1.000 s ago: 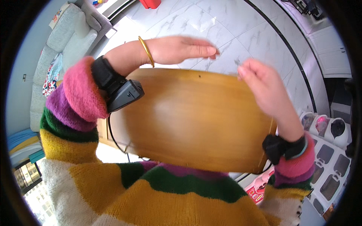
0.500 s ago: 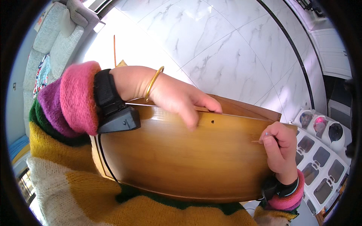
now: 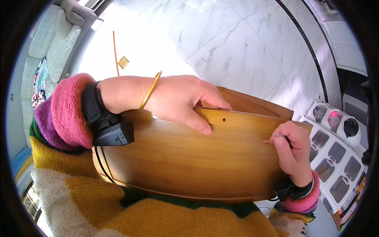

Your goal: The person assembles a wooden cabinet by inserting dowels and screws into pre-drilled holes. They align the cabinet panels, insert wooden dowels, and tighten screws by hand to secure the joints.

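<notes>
A second ago I had both hands up, the left one apart from the panel (image 3: 189, 162). Now the left hand (image 3: 179, 98) has come down on its far edge: thumb pressed on the face, fingers curled over the rim, their tips partly hidden. I judge that steadies the panel and leaves the right hand (image 3: 292, 148) free for finer work. Brown boards (image 3: 256, 106) also show now beyond the edge, just right of my left fingers, where I saw only floor (image 3: 244, 51) before.

My right hand is nearly closed, thumb against forefinger, with what looks like a thin brown stick (image 3: 267, 141) in the pinch. It points left over the panel; I can't tell whether its tip touches, or what it is exactly.

The panel lies below my left hand and reaches right as far as the right one, its near edge up against the sweater (image 3: 158, 213). It's orange-brown wood, glossy, with fine grain running lengthwise and a pale sheen under the left wrist. One small dark hole (image 3: 224, 119) sits near the far edge, just right of my left thumb. Its lower right corner is in shadow beside the right wrist.
</notes>
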`<state>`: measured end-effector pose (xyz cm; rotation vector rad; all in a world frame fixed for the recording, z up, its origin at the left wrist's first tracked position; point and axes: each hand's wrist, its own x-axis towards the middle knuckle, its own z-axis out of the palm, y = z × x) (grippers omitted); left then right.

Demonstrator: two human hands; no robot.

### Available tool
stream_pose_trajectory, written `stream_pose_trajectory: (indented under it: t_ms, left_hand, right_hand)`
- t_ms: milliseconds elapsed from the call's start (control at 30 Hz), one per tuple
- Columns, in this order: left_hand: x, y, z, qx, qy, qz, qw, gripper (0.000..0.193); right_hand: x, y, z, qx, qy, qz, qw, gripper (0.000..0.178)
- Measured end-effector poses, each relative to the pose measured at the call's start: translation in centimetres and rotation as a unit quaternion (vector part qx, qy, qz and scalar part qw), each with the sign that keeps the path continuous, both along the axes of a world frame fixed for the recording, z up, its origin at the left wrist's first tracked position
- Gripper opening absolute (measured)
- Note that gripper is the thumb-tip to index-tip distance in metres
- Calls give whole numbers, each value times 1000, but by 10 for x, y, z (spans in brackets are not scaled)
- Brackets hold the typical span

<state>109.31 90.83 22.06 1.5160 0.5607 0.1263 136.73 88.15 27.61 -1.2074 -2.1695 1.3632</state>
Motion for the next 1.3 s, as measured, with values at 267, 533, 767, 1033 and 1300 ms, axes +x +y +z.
stream_pose_trajectory:
  t_ms: [267,533,767,1033,1300]
  left_hand:
    - [0,-5,6,41,29,7,999,48]
    - [3,-11,11,66,51,20,996,44]
    - [2,-10,9,57,45,12,997,42]
    - [-1,-7,6,67,24,23,997,39]
    - [-1,-4,9,49,36,21,998,39]
  right_hand:
    - [2,-3,0,5,6,4,1000,7]
    - [0,-2,-2,101,-34,-33,994,7]
    - [-17,11,-21,171,-137,-42,975,13]
    - [-28,17,-22,163,-158,-39,973,16]
    - [-27,18,-23,175,-146,-31,973,15]
